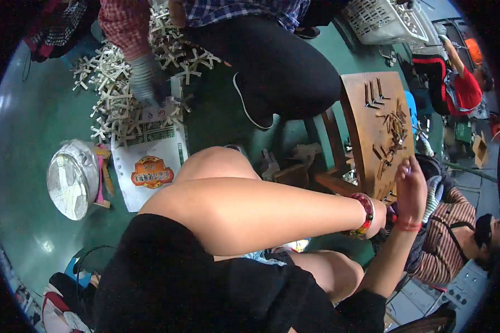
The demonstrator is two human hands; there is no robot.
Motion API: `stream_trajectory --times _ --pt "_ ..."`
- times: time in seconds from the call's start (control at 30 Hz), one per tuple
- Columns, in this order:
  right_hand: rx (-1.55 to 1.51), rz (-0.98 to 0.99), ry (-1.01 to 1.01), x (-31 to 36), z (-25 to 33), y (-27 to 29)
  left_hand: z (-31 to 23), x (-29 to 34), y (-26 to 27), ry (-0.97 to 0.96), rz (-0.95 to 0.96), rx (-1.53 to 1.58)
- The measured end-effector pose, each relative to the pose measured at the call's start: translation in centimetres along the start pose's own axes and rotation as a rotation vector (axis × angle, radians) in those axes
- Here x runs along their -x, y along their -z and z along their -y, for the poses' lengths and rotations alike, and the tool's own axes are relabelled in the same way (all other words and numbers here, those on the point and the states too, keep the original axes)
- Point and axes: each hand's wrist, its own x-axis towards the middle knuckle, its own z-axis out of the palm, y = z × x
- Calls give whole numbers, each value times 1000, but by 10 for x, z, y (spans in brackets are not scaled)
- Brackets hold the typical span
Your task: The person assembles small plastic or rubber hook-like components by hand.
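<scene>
My left arm stretches across to the right, with a beaded bracelet point(365, 215) at the wrist. My left hand point(376, 218) is beside the right wrist; its fingers are hidden. Bent upward past it is my right hand point(411, 191), a red string round its wrist. Its fingers are curled together near the edge of a wooden table point(366, 130); whatever they may hold does not show. Thin brown metal pieces point(393, 130) lie in a loose heap on that tabletop, with several angled ones point(375, 94) set in a row at the far end.
Close to my right hand is a co-worker's gloved hand point(432, 198). Another gloved hand point(144, 80) reaches into a pile of pale cross-shaped parts point(108, 83) on the left. A round wrapped bundle point(66, 180) stands nearby. A white basket point(383, 25) is at far right.
</scene>
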Motion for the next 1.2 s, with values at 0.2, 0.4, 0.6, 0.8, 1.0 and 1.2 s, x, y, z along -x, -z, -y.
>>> stream_trajectory --times 0.2,0.4,0.6,0.8,1.0,1.2 --pt "-421 -486 174 96 -41 14 -6 11 -4 173 -83 1002" --pt "-344 -674 327 96 -71 3 8 -5 14 217 -185 818" --pt "-668 -510 440 88 -107 1 14 -12 -2 321 -366 635" --pt "-383 -617 297 81 -58 15 5 -45 17 240 -469 746" --pt "541 -955 497 24 -124 66 28 -56 21 209 -378 681" --pt "226 -923 204 9 -86 36 103 -81 90 208 -355 571"
